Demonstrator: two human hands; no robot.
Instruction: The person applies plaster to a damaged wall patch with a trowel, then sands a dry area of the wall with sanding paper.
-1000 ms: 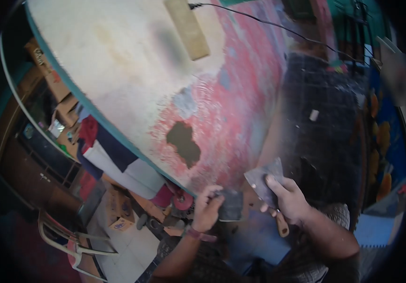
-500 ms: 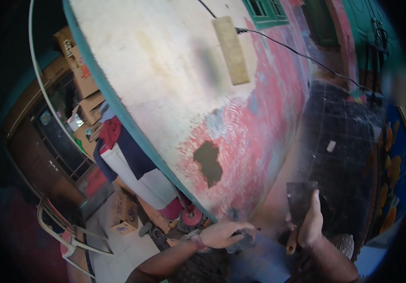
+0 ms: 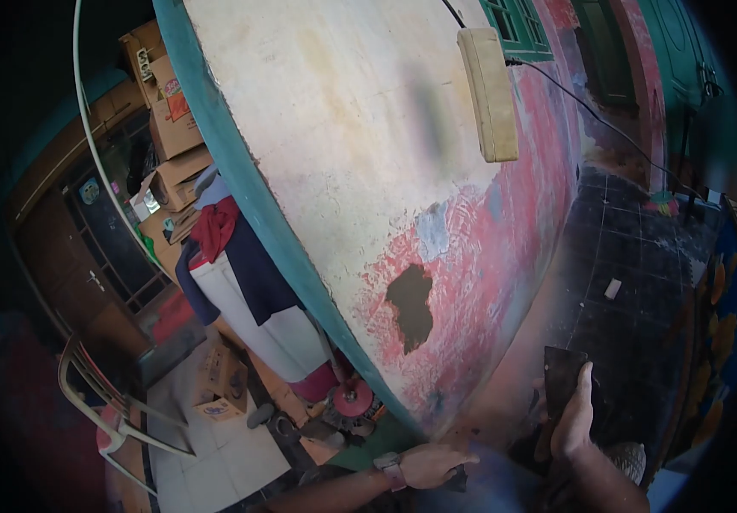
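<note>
Chair (image 3: 99, 402): pale metal frame, lower left, on light floor tiles
Cardboard boxes (image 3: 171, 128): stacked at upper left, behind the teal wall edge (image 3: 244, 192)
Draped cloths (image 3: 236, 256): red, navy and white, hanging just beside the teal edge
Red disc (image 3: 353, 398): low down at the foot of the wall, among dark clutter
Wall (image 3: 360, 145): off-white above, worn red paint lower down and to the right
Dark patch (image 3: 409, 306): a bare hole in the red paint, well above both hands
Left hand (image 3: 432, 464): at the bottom edge below the wall's foot, a watch (image 3: 390, 471) on the wrist; fingers stretched out nearly flat over a dark piece (image 3: 459, 480), and I cannot tell whether they grip it
Beige box (image 3: 490, 81): fixed upright high on the wall, a black cable (image 3: 595, 115) running off to the right
Right hand (image 3: 575, 419): lower right, apart from the wall; fingers closed on the scraper, forefinger laid straight up along its blade
Scraper (image 3: 563, 369): dark flat blade pointing upward, held in the right hand, over the dark tiled floor (image 3: 642, 256)
White scrap (image 3: 613, 288): lying alone on the tiles
Broom (image 3: 661, 203): far right, at the back of the floor
</note>
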